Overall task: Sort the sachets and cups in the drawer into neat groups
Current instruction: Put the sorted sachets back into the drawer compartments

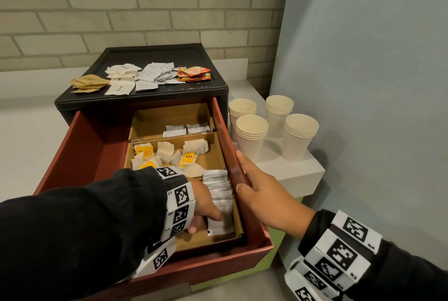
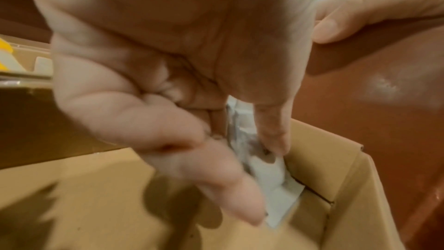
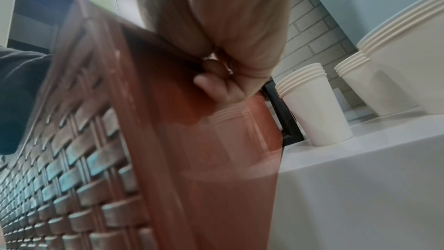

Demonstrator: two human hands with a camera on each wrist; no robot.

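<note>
My left hand (image 1: 206,206) pinches white sachets (image 1: 219,197) standing in the box (image 1: 238,225) inside the drawer (image 1: 232,155), right hand (image 1: 263,194) clamped on its rim; a careless tug could topple the row.

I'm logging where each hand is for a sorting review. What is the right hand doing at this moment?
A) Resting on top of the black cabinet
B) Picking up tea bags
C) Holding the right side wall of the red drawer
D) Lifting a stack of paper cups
C: the right hand is draped over the red drawer side wall, thumb inside, fingers curled outside, while the paper cups stand untouched beside it.
</note>
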